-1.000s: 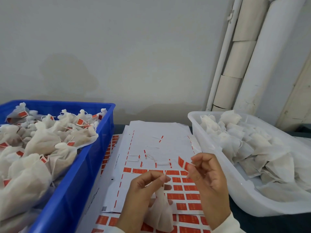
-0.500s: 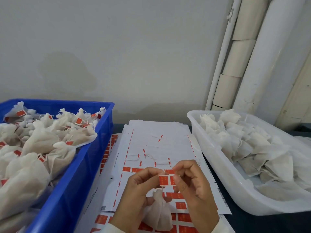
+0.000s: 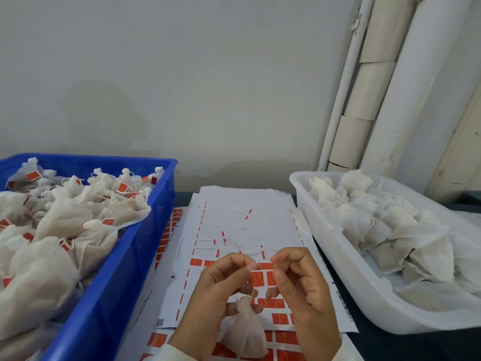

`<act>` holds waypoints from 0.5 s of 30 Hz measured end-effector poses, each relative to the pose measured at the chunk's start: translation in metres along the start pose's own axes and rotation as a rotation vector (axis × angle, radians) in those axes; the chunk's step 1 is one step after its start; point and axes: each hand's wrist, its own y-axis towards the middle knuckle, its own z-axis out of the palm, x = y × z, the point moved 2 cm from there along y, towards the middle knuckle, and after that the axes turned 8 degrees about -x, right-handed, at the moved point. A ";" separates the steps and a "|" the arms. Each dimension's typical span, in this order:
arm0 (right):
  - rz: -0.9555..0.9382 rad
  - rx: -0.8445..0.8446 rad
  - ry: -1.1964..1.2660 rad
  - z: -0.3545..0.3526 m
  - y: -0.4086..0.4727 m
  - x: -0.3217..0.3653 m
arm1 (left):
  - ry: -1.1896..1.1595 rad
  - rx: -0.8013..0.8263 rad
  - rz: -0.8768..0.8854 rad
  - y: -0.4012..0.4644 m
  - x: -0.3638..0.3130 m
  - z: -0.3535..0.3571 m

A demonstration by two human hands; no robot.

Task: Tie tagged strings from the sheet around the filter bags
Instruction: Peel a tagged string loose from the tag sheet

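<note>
While the blue crate (image 3: 109,269) at the left of the frame is heaped with tied filter bags (image 3: 65,225) wearing red tags, the white tub (image 3: 338,256) at the right holds a deep pile of untied bags (image 3: 390,230) — so the job looks well under way, with plenty left. Between the two bins lies the tag sheet (image 3: 247,217); its upper rows are stripped to red slivers and loose string ends, its lower rows full of red tags.

At lower centre, the left hand (image 3: 221,290) and right hand (image 3: 299,287) work one filter bag (image 3: 244,327) that hangs below them, neck gathered. Left thumb and forefinger are pressed together on what seems to be the string beside a red tag (image 3: 257,278); the right fingers are curled and pinched at the other end, though the thread itself is too fine to see. This bag's knot appears unfinished.

Room is tight — the crate wall and tub rim flank the hands closely, so the freest space is above the sheet.
</note>
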 end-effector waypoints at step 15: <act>-0.164 0.080 -0.270 0.005 0.000 -0.001 | 0.305 -0.065 0.100 0.009 -0.022 -0.005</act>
